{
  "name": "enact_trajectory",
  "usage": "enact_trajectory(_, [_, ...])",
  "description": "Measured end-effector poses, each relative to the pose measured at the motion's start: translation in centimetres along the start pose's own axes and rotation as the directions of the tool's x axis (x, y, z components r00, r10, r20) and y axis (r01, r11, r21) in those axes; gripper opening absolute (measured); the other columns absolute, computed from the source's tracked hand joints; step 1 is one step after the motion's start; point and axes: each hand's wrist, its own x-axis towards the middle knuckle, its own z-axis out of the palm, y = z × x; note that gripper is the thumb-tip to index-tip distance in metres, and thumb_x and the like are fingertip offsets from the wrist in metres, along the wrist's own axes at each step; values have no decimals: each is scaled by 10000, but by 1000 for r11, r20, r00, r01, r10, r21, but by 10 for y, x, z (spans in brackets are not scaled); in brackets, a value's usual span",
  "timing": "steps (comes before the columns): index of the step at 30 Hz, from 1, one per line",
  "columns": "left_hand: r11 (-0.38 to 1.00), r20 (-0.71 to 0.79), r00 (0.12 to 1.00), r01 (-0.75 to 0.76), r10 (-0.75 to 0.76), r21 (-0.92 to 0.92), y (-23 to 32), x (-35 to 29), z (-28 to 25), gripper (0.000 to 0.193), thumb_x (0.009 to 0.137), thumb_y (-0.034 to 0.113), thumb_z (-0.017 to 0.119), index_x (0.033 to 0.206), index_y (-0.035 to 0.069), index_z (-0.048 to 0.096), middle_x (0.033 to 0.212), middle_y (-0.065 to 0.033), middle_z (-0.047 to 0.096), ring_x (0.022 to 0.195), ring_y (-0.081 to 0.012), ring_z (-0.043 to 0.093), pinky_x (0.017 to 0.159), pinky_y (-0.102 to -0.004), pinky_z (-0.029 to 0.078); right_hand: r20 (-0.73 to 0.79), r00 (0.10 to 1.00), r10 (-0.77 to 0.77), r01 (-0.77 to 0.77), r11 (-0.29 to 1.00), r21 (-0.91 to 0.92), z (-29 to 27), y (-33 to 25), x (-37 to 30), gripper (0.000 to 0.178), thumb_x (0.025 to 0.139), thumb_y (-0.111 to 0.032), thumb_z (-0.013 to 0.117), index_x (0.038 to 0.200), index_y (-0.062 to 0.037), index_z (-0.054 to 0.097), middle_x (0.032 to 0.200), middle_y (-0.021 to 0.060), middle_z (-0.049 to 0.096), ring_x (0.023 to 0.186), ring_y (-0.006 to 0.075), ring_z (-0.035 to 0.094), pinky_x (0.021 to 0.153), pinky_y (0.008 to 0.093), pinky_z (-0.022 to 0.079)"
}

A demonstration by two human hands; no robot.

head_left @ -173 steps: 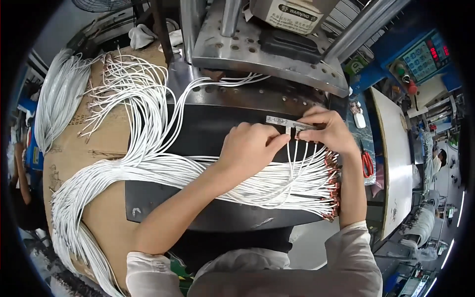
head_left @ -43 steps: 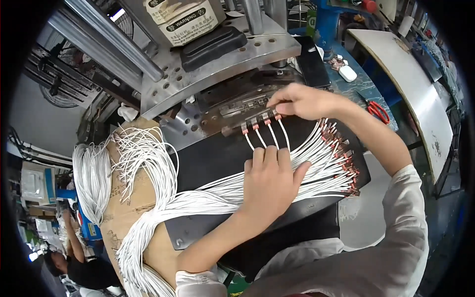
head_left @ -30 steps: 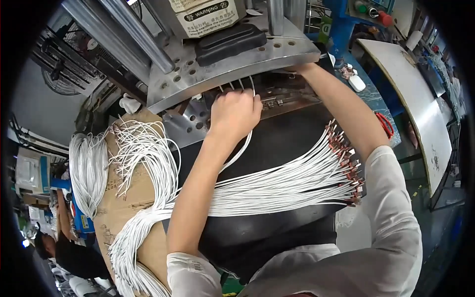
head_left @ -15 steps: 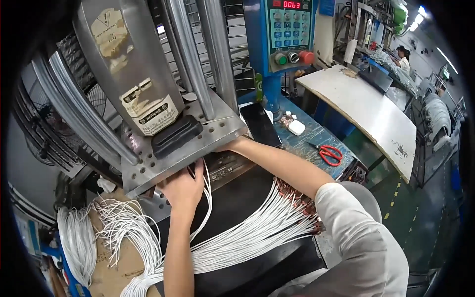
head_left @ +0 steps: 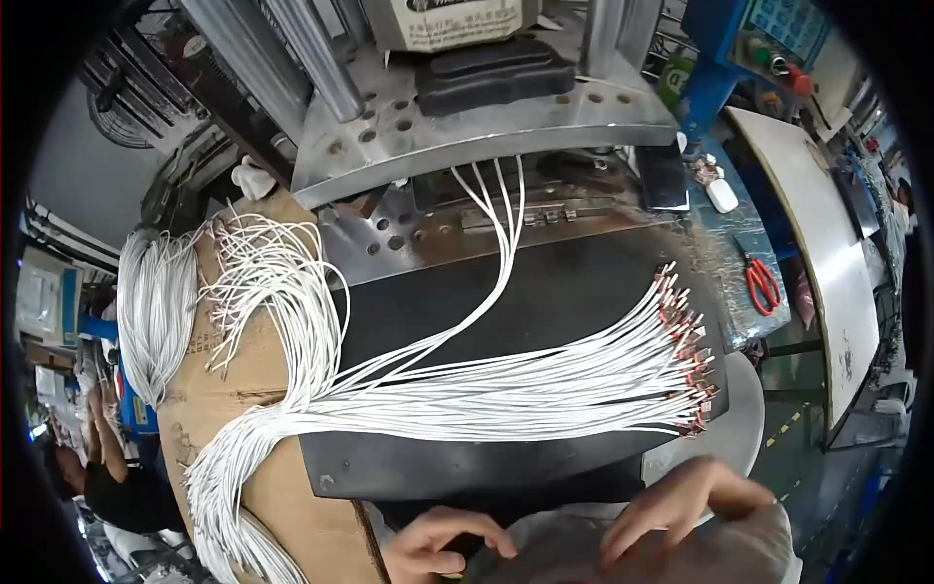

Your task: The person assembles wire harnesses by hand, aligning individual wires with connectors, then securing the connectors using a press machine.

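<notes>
Ahead, black tabletop (head_left: 506,302) strewn with white wires (head_left: 506,389) beyond both hands, left hand (head_left: 443,545) and right hand (head_left: 681,506) loosely curled, empty, press (head_left: 477,107) beyond, top cut off.

A: Where could a hand pass on the black mat (head_left: 545,292)?

B: Its bare upper part, toward twelve o'clock. The white wire bundle (head_left: 506,394) crosses from nine to three, terminals (head_left: 686,360) bristling at three.

A: And under the press plate (head_left: 486,127)?

B: Low gap, with four wires (head_left: 496,209) running into it; red scissors (head_left: 764,285) lie at two.
</notes>
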Motion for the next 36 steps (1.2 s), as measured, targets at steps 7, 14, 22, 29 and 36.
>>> enact_trajectory(7, [972,-859,489,-84,-151,-219,-115,-52,-12,415,1006,216,531,1327,-47,505,1295,-168,577,1129,-284,589,978,-365,434,-935,-64,348,503,821,271,94,213,-19,438,1000,-254,538,1371,-27,482,1233,94,615,1031,205,592,879,334,467])
enact_trajectory(14, [993,-940,336,72,68,97,-167,-57,-31,387,1017,169,538,1335,-35,454,1243,-109,566,1103,-199,565,963,-332,444,-972,-122,199,391,910,137,62,178,14,609,981,-419,448,1463,-49,407,1480,94,448,1348,267,429,1141,436,297])
enact_trajectory(22, [970,-899,412,116,149,214,-153,-46,-39,314,996,172,595,1229,-27,526,1189,-74,584,1079,-139,559,893,-297,468,-987,-55,-150,637,756,-151,16,154,38,683,996,-467,402,1510,-24,324,1542,117,367,1406,332,359,1145,478,308])
enact_trajectory(29, [917,-697,620,373,-362,-144,-57,-40,4,203,961,146,648,1086,-13,649,916,-72,671,832,-140,646,711,-294,520,-874,313,371,-514,840,172,58,131,40,743,897,-644,531,1449,-159,418,1353,163,559,1160,220,517,992,433,356])
enact_trajectory(36, [-192,-237,570,591,787,783,101,-62,-92,375,871,338,686,1078,25,665,1065,-141,646,1000,-345,599,881,-398,474,-531,848,-7,-530,50,-847,-23,-90,15,1057,670,-544,791,1481,-30,348,1509,205,371,1387,367,375,1126,542,277])
